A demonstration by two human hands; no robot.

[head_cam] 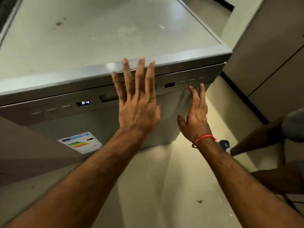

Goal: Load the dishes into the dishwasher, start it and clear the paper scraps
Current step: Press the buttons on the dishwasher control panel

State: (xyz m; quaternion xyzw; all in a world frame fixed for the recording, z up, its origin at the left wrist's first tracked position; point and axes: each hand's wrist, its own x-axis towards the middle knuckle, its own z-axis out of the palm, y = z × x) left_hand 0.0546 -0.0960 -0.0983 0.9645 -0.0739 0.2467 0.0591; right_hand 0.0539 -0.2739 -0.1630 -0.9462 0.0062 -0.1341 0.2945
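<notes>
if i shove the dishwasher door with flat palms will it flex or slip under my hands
Probably stiff: the dishwasher door looks like a flat metal panel, shut flush under the top edge. Its smooth, faintly glossy face may let the left hand and right hand slide a little. The boxy dishwasher seems heavy and unlikely to tip.

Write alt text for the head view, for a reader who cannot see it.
Two bare hands reach toward the front of a closed grey dishwasher: the left hand lies with straight fingers over the top edge of the door, the right hand is open beside it. The small display on the control strip reads P4.
</notes>
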